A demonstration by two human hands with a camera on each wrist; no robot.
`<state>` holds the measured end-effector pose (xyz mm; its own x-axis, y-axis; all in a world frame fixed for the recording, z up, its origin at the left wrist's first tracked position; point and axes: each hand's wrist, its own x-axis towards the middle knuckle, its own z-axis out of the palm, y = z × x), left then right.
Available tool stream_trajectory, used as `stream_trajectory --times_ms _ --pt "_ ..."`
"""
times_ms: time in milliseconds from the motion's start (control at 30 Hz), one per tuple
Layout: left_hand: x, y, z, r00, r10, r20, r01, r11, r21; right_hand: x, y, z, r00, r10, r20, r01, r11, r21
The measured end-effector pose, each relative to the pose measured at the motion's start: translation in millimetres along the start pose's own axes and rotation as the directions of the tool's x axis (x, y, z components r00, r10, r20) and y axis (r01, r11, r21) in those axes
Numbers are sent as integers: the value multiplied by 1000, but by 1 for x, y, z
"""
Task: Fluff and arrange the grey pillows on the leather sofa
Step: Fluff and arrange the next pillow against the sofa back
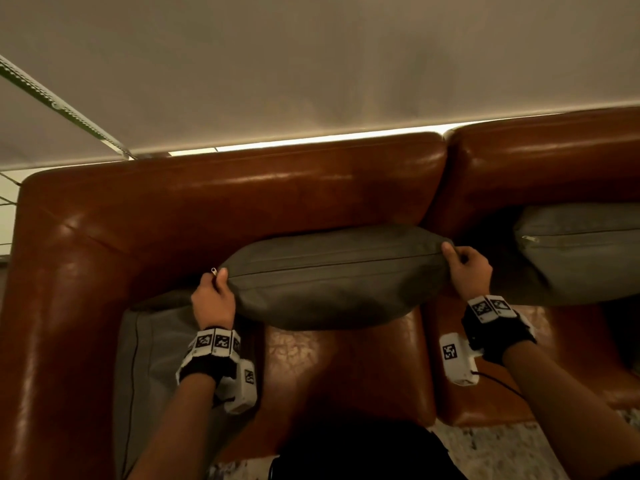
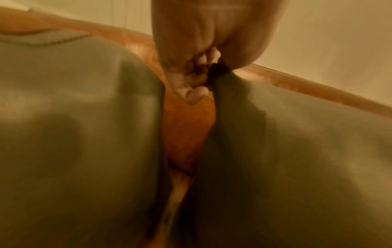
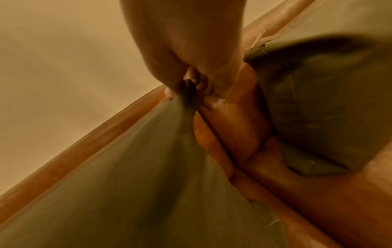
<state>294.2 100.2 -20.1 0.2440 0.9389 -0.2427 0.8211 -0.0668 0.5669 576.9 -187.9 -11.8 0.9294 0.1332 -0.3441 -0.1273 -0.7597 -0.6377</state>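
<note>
Stage: I judge mid-task | middle pillow [image 1: 332, 275] lifted against sofa [image 1: 225, 199] back, 12 o'clock | my left hand [image 1: 211, 299] and right hand [image 1: 469, 268] pinch its corners | pillows at 8 o'clock [image 1: 152, 344] and 2 o'clock [image 1: 581, 251] left, I think

A pale roller blind [image 1: 311, 64] fills the space well beyond both hands. A bright strip of light [image 1: 329, 138] shows under its lower edge, just above the back of the brown leather sofa [image 1: 242, 192]. A beaded chain [image 1: 62, 109] runs slantwise far out past the left hand [image 1: 211, 299]. The sofa's broad armrest [image 1: 62, 289] lies to the outside of that hand. The gap between its two back cushions sits just beyond the right hand [image 1: 467, 265]. Speckled pale floor [image 1: 502, 452] shows nearer than the right hand, below the seat. The light is dim and warm.
</note>
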Motion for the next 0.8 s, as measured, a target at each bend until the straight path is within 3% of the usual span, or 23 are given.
stream_trajectory --times_ms 133,300,400,500,567,633,700,733,800 --pt "1 11 6 988 -155 -7 153 982 -107 12 12 -11 991 65 120 -84 983 162" --pt "3 14 -1 978 -194 82 201 975 -91 14 18 -19 957 169 235 -257 872 418" --pt "7 9 -3 976 -211 59 217 967 -134 16 17 -18 952 222 211 -294 854 429" --pt "5 6 7 956 -288 -59 274 946 -175 17 16 -8 960 238 147 -272 914 301" --pt "-3 17 15 964 -151 -219 135 987 -86 17 9 -6 976 211 62 -218 966 140" --pt "-23 39 29 945 198 -262 -186 980 67 15 1 -6 986 168 3 -168 985 49" --pt "-58 73 53 865 499 -51 -495 866 71 10 -4 -4 993 121 -9 -121 993 1" --pt "-79 92 69 806 583 102 -588 808 23 7 -5 -2 995 100 -17 -100 995 -24" --pt "-117 126 101 658 642 392 -697 717 -3 4 -2 2 998 52 -23 -54 995 -79"
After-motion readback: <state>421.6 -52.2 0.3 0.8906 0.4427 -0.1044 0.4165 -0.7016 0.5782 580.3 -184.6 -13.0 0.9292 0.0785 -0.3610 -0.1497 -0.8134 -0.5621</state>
